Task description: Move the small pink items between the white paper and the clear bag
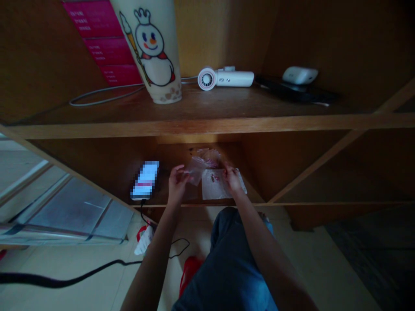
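Note:
On the lower shelf my left hand (177,183) pinches the edge of a small clear plastic bag (196,171), which is tilted toward the middle. My right hand (232,179) is over the right part of a white sheet (212,190), its fingers drawn together; whatever is between them is too small to make out. Small reddish pieces (214,177) lie on the sheet between my hands. Just behind, a heap of clear little bags (210,156) with reddish contents rests on the shelf.
A lit phone (145,180) with a cable lies left of my left hand. Above, the upper shelf (207,126) holds a snowman-printed drink cup (158,56), a white handheld fan (225,79), a pink box (106,47) and a white rounded device (300,75) on a dark item.

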Motion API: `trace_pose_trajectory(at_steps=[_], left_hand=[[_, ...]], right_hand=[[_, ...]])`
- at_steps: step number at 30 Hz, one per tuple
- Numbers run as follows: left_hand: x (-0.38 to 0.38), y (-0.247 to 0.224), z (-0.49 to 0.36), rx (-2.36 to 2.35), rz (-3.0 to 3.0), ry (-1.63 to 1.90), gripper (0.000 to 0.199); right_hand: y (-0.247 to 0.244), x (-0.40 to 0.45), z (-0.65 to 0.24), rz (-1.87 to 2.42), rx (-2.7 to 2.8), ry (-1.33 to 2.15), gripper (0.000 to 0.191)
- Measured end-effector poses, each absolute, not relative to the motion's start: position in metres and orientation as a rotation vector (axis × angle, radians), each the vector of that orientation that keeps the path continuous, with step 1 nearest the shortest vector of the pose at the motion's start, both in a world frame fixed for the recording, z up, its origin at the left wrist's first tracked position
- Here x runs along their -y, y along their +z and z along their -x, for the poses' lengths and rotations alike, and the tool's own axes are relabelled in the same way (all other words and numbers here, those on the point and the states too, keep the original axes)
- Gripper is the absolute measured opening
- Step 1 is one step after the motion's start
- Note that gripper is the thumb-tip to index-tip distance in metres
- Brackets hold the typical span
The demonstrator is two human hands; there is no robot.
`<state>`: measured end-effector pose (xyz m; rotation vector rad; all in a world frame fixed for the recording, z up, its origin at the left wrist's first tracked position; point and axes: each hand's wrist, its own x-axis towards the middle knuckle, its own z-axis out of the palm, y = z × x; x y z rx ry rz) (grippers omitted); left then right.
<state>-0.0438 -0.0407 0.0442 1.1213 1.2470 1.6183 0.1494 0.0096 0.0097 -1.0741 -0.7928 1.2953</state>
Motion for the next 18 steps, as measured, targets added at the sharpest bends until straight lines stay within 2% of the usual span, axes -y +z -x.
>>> trace_pose_trajectory(at_steps=[3,6,12,18], left_hand=[[0.054,0.036,0.052,-1.325,-1.173,1.627,0.041],[0.067,0.027,0.057,-1.403,-1.181,1.605,0.04],[0.082,0.008,0.055,-1.712,-1.312,1.52,0.039],[0.086,0.006,0.053,-2.299,-1.667,1.161,0.049]], right_hand=[[0.007,-0.016,-0.142,1.189,0.946,0.965,0.046],[0.005,-0.023,-0.137,1.216,1.009,0.843,0.045],[0.002,-0.028,-0.13,1.296,0.998,0.789,0.044],[-0.001,-0.026,-0.122,1.28,0.994,0.86,0.044]])
